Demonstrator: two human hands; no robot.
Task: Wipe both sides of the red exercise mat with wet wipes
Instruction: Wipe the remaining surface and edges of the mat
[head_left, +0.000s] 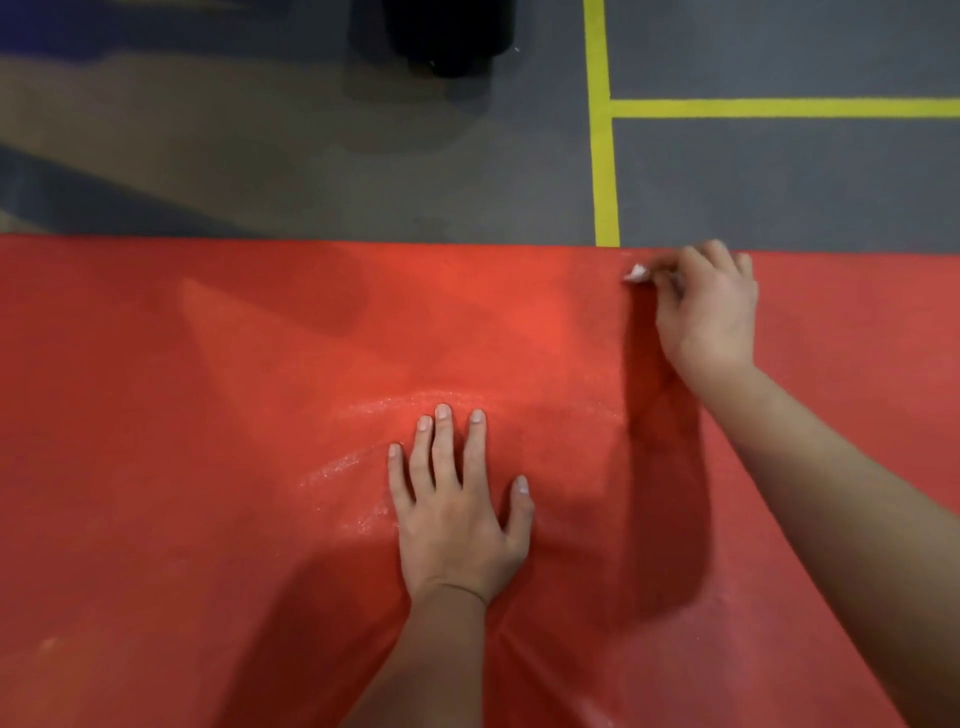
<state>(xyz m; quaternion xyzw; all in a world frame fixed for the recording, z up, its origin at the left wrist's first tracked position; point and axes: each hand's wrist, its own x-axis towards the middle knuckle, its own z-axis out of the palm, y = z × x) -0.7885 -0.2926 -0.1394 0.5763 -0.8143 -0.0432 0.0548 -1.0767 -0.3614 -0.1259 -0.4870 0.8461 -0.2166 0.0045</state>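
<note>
The red exercise mat (208, 415) lies flat on the floor and fills the lower two thirds of the head view. My left hand (457, 509) presses flat on its middle with fingers spread. My right hand (711, 306) is at the mat's far edge, fingers curled round a small white wet wipe (635, 273), of which only a corner shows. Wet, shiny streaks arc across the mat just left of and beyond my left hand.
Grey floor (311, 171) lies beyond the mat's far edge. Yellow tape lines (602, 156) run across the floor at the upper right. A black object (452, 36) stands at the top centre.
</note>
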